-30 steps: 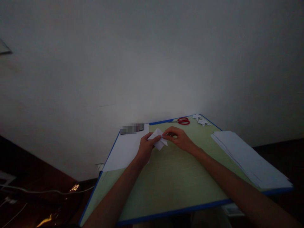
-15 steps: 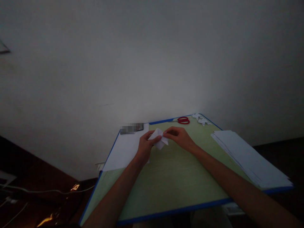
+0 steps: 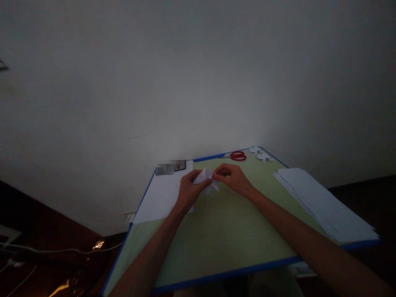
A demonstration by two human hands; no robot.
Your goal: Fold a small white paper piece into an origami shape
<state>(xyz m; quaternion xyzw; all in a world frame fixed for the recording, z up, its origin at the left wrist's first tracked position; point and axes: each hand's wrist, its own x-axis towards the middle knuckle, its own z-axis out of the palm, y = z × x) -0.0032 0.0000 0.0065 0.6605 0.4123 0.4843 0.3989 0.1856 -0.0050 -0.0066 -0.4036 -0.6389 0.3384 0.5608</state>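
Between my hands, above the green tabletop (image 3: 235, 231), is a small piece of folded white paper (image 3: 204, 175) with pointed flaps. My left hand (image 3: 189, 187) grips its left side, thumb across the front and fingers behind. With thumb and forefinger, my right hand (image 3: 230, 177) pinches the paper's right edge. Part of the fold is hidden behind my left thumb and the fingertips.
Red-handled scissors (image 3: 238, 156) lie at the table's back edge. Small folded white paper pieces (image 3: 264, 157) rest in the back right corner. A stack of white paper (image 3: 321, 202) lies along the right; a white sheet (image 3: 161, 198) and a dark, partly blurred object (image 3: 180, 165) are at left.
Both hands stay on the folded paper with only slight finger shifts. My left thumb sits a little lower on it, and the whole view has shifted slightly.
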